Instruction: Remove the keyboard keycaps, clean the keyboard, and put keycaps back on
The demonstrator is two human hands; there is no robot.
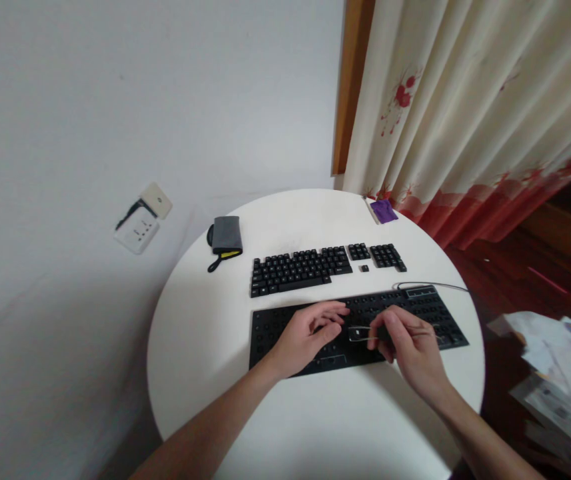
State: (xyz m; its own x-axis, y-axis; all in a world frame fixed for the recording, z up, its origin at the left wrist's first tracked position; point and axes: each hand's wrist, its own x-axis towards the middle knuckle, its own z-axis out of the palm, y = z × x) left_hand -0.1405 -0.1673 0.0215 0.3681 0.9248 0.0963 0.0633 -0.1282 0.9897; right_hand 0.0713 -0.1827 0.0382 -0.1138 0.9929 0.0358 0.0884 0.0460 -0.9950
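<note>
A black keyboard base (278, 321) with its keycaps off lies across the white round table. My right hand (410, 340) is closed on a wire keycap puller (372, 333), over the base's right-centre part. Between the puller's wire loops, at their left end, is a dark keycap (358, 333). My left hand (310, 333) is over the middle of the base, its fingers loosely curved and apart from the thumb, with nothing seen in it. Behind the base, black keycaps (295, 269) are laid out in keyboard order, and a single loose keycap (364, 268) sits apart from them.
A grey pouch (227, 235) is at the table's back left; a purple packet (384, 211) lies at the back right. The keyboard's cable (435, 285) runs off the right edge. A wall socket (138, 229) is on the left, curtains (435, 100) behind, papers (555, 360) at right.
</note>
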